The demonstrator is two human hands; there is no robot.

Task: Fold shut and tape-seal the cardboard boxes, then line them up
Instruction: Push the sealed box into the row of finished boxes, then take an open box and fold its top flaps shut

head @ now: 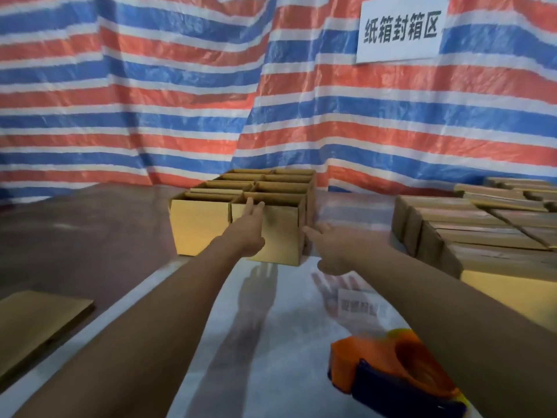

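So the left hand [250,227] had straight fingers on the front rim of the nearest open box [283,233], gripping nothing. The right hand [328,245], also open, hovered at its right wall. Looked like fetching it. Next up I'd guess: drag it closer, fold flaps, grab the tape dispenser [398,375].

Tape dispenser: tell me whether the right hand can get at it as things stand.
Probably yes. The tape dispenser lies uncovered on the table below the right forearm; the right hand holds nothing and need only draw back.

Head-worn wide-angle camera — facing forward and down, close over the table [120,224].
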